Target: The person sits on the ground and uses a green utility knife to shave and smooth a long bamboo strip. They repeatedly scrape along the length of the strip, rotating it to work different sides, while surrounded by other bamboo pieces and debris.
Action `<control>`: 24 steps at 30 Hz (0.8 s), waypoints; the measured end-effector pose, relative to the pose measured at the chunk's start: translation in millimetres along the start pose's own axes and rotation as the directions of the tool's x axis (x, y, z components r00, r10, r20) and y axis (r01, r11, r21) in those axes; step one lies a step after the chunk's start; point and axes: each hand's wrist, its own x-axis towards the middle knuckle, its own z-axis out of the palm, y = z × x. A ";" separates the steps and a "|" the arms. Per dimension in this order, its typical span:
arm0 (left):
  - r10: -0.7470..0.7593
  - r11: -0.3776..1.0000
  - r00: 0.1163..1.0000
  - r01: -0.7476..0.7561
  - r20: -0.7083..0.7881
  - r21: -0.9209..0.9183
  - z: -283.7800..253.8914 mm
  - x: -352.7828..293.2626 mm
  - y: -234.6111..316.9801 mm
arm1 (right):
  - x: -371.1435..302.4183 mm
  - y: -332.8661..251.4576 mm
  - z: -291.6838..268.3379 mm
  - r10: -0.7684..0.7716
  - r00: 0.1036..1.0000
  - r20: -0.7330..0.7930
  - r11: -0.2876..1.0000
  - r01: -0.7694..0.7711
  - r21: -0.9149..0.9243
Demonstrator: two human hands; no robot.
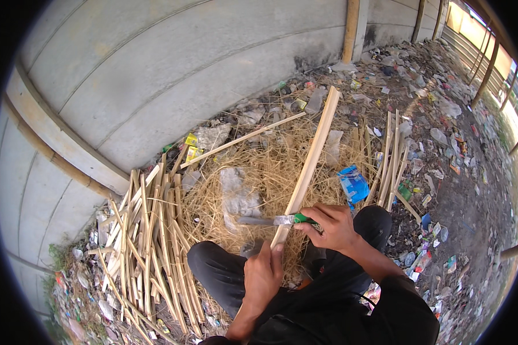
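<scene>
My left hand (pixel 263 271) is closed around the near end of a long, pale bamboo strip (pixel 312 160), which slants up and away to the right. In my right hand (pixel 332 229) is a knife (pixel 256 221) with a green handle, gripped with the fingers wrapped round it. Its grey blade lies across the strip a little beyond my left hand and points left. Whitish wrapping shows where blade and handle meet. Beneath the strip spreads a heap of thin shavings (pixel 276 161), with a rough grey block (pixel 239 192) lying in it.
A big pile of bamboo strips (pixel 149 253) lies left of my knees; a smaller bunch (pixel 389 158) is at the right. One loose strip (pixel 244 140) rests beyond the block. A blue wrapper (pixel 353 185) sits near my right knee. Litter covers the ground up to a concrete wall (pixel 201 63).
</scene>
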 end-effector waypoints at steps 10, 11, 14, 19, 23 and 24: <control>-0.064 0.997 0.989 0.056 0.131 0.061 -7.1 -34.3 -9.1 | 37.1 73.9 -59.5 0.342 0.879 -0.332 0.908 -0.401 -0.126; -0.063 0.997 0.988 0.056 0.141 0.051 -7.6 -37.0 -7.4 | 35.5 74.4 -61.2 0.312 0.886 -0.343 0.920 -0.372 -0.125; -0.082 0.997 0.988 0.080 0.132 0.019 -10.0 -26.5 -6.0 | 25.8 57.6 -56.0 0.233 0.929 -0.288 0.964 -0.259 -0.054; 0.008 1.000 0.998 -0.006 0.061 -0.030 -1.8 -9.0 -4.4 | -1.9 3.5 -12.8 0.065 0.998 -0.014 0.996 -0.064 0.056; 0.031 1.000 0.998 -0.031 0.063 -0.004 0.1 -1.8 5.8 | -6.6 -13.4 -4.8 0.044 0.999 0.028 0.997 -0.046 0.065; 0.029 0.999 0.998 -0.030 0.058 0.016 1.2 -1.4 5.9 | -6.4 -14.0 -2.9 0.033 0.999 0.015 0.997 -0.033 0.064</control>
